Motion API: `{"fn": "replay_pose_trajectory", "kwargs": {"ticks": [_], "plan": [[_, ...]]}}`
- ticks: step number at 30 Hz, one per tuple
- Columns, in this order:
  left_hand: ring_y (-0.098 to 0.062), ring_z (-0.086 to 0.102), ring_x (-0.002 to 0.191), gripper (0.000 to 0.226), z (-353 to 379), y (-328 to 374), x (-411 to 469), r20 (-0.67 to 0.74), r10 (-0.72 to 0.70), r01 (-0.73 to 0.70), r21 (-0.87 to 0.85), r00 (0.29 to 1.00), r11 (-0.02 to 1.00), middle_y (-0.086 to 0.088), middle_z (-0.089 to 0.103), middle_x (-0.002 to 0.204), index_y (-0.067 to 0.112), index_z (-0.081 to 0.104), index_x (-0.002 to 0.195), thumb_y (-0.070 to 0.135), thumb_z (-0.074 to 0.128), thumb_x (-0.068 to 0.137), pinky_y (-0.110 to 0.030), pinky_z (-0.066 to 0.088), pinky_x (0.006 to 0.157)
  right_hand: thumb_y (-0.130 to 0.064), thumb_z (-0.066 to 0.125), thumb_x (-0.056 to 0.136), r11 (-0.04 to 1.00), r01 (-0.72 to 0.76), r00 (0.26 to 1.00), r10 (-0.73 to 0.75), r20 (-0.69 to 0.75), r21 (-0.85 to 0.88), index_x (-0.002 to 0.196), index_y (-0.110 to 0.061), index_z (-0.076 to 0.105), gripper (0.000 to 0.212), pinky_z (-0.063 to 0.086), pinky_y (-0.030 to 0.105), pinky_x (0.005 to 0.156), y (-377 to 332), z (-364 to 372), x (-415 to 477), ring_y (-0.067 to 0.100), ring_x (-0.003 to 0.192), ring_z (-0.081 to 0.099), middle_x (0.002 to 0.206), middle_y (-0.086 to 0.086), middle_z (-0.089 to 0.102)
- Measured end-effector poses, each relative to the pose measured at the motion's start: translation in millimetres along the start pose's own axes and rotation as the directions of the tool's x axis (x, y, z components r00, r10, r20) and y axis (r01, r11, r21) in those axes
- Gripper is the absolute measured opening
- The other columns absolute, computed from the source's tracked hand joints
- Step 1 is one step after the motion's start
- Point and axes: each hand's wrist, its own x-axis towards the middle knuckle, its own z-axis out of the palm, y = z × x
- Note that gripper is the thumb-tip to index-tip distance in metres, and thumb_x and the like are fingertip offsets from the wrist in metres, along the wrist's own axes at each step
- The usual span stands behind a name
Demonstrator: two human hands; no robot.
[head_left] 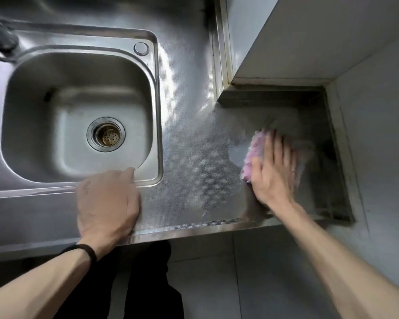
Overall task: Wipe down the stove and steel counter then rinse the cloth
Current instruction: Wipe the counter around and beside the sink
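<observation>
A pink fluffy cloth (255,153) lies flat on the textured steel counter (194,157), to the right of the sink. My right hand (274,171) presses down on the cloth with fingers spread, blurred by motion; most of the cloth is hidden under the palm. My left hand (108,199) rests flat on the counter's front edge, its fingertips touching the rim of the steel sink (156,111). The sink basin is bare, with a round drain strainer (106,134) in its floor. No stove is in view.
A grey wall column (309,38) juts over the counter at the back right, and a grey wall (378,146) bounds the right side. A dark grimy strip (332,180) runs along the counter's right edge. A tap base (0,40) shows at far left. Grey floor tiles lie below.
</observation>
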Motion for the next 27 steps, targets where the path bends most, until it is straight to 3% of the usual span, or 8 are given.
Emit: {"fn": "replay_pose_trajectory", "kwargs": {"ticks": [3, 7, 12, 14, 18, 23, 25, 27], "plan": [[-0.033, 0.062, 0.106, 0.042, -1, 1, 0, 0.000, -0.003, 0.003, 0.007, 1.000, 1.000, -0.001, 0.070, 0.113, 0.030, 0.061, 0.127, 0.036, 0.037, 0.093, -0.050, 0.039, 0.100, -0.045, 0.023, 0.102, 0.976, 0.197, 0.974, -0.206, 0.099, 0.088, 0.165, -0.020, -0.006, 0.073, 0.001, 0.050, 0.129, -64, 11, -51, 0.023, 0.160, -0.013, 0.173, 0.003, -0.009], [-0.033, 0.062, 0.106, 0.043, -2, 3, 0, 0.008, -0.007, 0.007, 0.017, 1.000, 1.000, -0.002, 0.070, 0.112, 0.029, 0.062, 0.127, 0.036, 0.037, 0.093, -0.050, 0.039, 0.099, -0.046, 0.025, 0.104, 0.938, 0.328, 0.939, -0.337, 0.073, 0.112, 0.165, -0.020, -0.005, 0.073, -0.013, 0.044, 0.127, -145, 29, -88, 0.018, 0.158, -0.021, 0.172, 0.001, -0.015], [-0.032, 0.061, 0.106, 0.043, -2, 2, 0, 0.001, 0.001, -0.001, 0.015, 1.000, 1.000, 0.000, 0.070, 0.111, 0.029, 0.062, 0.128, 0.036, 0.038, 0.093, -0.049, 0.038, 0.098, -0.049, 0.025, 0.106, 0.893, 0.433, 0.890, -0.446, 0.099, 0.124, 0.165, -0.030, -0.001, 0.068, -0.015, 0.043, 0.127, -110, 25, -60, 0.013, 0.158, -0.019, 0.173, -0.007, -0.012], [-0.031, 0.061, 0.106, 0.044, 0, 2, 1, -0.007, 0.001, -0.001, 0.014, 1.000, 1.000, 0.000, 0.070, 0.111, 0.029, 0.063, 0.128, 0.036, 0.038, 0.093, -0.049, 0.038, 0.099, -0.052, 0.025, 0.104, 0.925, 0.372, 0.921, -0.378, 0.089, 0.077, 0.165, -0.030, 0.003, 0.069, -0.009, 0.047, 0.128, -66, 20, -26, 0.018, 0.160, -0.012, 0.173, -0.005, -0.007], [-0.028, 0.059, 0.106, 0.042, 2, 1, 2, -0.030, 0.006, -0.006, -0.005, 1.000, 1.000, 0.002, 0.069, 0.109, 0.028, 0.065, 0.126, 0.035, 0.042, 0.091, -0.048, 0.039, 0.098, -0.056, 0.016, 0.100, 0.995, 0.071, 0.996, -0.074, 0.050, 0.064, 0.164, -0.020, 0.020, 0.074, 0.010, 0.055, 0.128, 32, -1, 45, 0.032, 0.158, 0.015, 0.172, 0.011, 0.017], [-0.026, 0.060, 0.107, 0.043, 5, -3, 3, -0.020, 0.017, -0.017, -0.008, 1.000, 1.000, 0.003, 0.068, 0.109, 0.030, 0.064, 0.128, 0.036, 0.043, 0.091, -0.047, 0.040, 0.099, -0.041, 0.028, 0.102, 0.977, -0.197, 0.973, 0.204, -0.104, 0.078, 0.162, -0.006, 0.024, 0.069, 0.018, 0.056, 0.124, -5, -5, 61, 0.041, 0.152, 0.029, 0.166, 0.021, 0.028], [-0.026, 0.060, 0.106, 0.043, 5, -4, 3, -0.020, 0.020, -0.020, -0.012, 1.000, 1.000, 0.003, 0.068, 0.108, 0.030, 0.064, 0.128, 0.036, 0.043, 0.091, -0.047, 0.040, 0.098, -0.043, 0.027, 0.101, 0.984, -0.156, 0.984, 0.163, -0.074, 0.082, 0.164, -0.008, 0.017, 0.073, 0.015, 0.057, 0.125, -53, -2, 46, 0.041, 0.154, 0.024, 0.169, 0.020, 0.022], [-0.026, 0.061, 0.104, 0.044, 5, -3, 3, -0.034, 0.021, -0.022, -0.016, 0.999, 1.000, 0.003, 0.068, 0.106, 0.029, 0.064, 0.129, 0.036, 0.043, 0.091, -0.047, 0.040, 0.097, -0.044, 0.029, 0.104, 0.996, 0.061, 0.998, -0.060, -0.021, 0.066, 0.165, -0.013, 0.006, 0.073, 0.000, 0.054, 0.129, -103, 8, 21, 0.033, 0.160, 0.005, 0.173, 0.012, 0.004]]}}
